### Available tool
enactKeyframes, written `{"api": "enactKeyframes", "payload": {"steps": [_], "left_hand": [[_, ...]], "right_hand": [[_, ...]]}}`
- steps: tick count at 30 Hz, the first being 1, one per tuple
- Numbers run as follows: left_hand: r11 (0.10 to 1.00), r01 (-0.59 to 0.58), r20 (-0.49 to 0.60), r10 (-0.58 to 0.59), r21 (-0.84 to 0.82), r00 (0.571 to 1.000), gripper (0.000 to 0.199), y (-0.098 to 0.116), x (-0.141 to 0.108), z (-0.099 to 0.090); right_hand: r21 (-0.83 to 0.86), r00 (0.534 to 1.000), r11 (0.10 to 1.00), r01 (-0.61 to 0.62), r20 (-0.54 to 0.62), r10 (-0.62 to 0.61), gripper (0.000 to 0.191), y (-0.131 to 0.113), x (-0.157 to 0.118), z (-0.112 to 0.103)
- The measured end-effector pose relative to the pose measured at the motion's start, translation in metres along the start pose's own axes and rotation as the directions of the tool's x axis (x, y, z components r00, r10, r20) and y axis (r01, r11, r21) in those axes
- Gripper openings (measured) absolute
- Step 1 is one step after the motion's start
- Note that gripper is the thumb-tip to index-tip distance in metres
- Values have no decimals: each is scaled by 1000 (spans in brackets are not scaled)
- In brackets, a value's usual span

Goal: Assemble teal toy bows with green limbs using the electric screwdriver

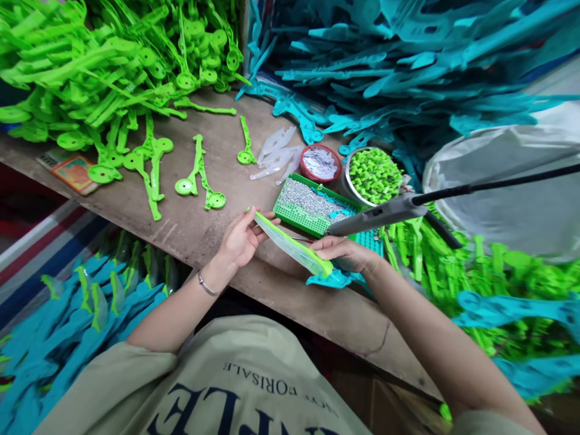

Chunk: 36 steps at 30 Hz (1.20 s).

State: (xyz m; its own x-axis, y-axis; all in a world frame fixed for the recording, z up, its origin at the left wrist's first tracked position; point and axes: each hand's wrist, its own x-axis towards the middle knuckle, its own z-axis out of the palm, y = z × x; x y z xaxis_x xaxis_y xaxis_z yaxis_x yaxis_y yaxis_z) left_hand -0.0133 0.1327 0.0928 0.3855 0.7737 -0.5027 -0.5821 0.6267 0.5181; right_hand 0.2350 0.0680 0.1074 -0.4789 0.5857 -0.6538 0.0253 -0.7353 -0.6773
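Observation:
A long bright-green plastic part (299, 243) with a translucent strip along its lower side slants across the table's front edge. My left hand (240, 241), palm up, holds its far end between thumb and fingers. Around its thicker near end, my right hand (342, 251) is closed. Below the right hand lies a blue plastic piece (330, 280), partly covered by hand and green part; whether it is gripped too is hidden. Just beyond the hands sits a green perforated basket (296, 219) filled with small metal pieces.
Piles of green parts (113, 66) and blue parts (385, 60) stand behind. A red basket (321, 163), a metal bowl (353, 181) of small green pieces and clear strips (276, 154) lie mid-table. A grey rod-like tool (376, 217) hangs over the right. Blue-and-green assemblies (86, 320) fill the lower left.

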Motion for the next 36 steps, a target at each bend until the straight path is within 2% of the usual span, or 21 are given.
{"api": "enactKeyframes", "payload": {"steps": [3,8,15,20,24,26,28,30,31,32,33,35,36], "left_hand": [[994,51,34,-54,94,998,31,-7,-8,-9],[926,177,40,-201,332,979,45,-28,-19,-26],[921,55,17,-67,386,998,53,-49,-10,-35],[904,38,27,-55,426,998,57,-51,-1,-36],[910,-82,32,75,406,997,57,-47,9,-36],[925,-88,17,88,371,996,53,-44,15,-35],[937,-61,-7,68,344,998,48,-42,20,-33],[944,-37,-31,50,327,998,43,-41,23,-32],[947,-28,-42,44,321,998,42,-41,24,-31],[948,-22,-50,40,316,998,40,-42,24,-31],[950,-15,-54,33,313,998,40,-42,24,-30],[950,2,-60,18,311,998,40,-41,23,-29],[951,9,-65,11,309,998,40,-41,23,-28]], "right_hand": [[-61,1000,998,-8,28,9,48,3,-1,9],[-348,995,932,98,24,-96,44,16,8,21],[-412,990,905,103,-49,-135,49,31,26,14],[-466,983,876,126,-58,-172,54,32,29,6],[-632,940,744,219,-67,-334,47,34,28,6],[-671,918,701,242,-75,-389,45,36,25,9],[-685,889,695,220,-152,-431,43,39,21,17],[-714,813,680,166,-291,-504,36,45,13,28],[-726,745,676,125,-382,-548,32,48,9,33],[-723,649,687,81,-485,-586,32,51,4,38],[-699,522,713,44,-592,-613,35,54,0,42],[-625,198,780,36,-760,-619,38,57,-5,46],[-598,47,798,74,-797,-602,40,57,-6,45]]}}
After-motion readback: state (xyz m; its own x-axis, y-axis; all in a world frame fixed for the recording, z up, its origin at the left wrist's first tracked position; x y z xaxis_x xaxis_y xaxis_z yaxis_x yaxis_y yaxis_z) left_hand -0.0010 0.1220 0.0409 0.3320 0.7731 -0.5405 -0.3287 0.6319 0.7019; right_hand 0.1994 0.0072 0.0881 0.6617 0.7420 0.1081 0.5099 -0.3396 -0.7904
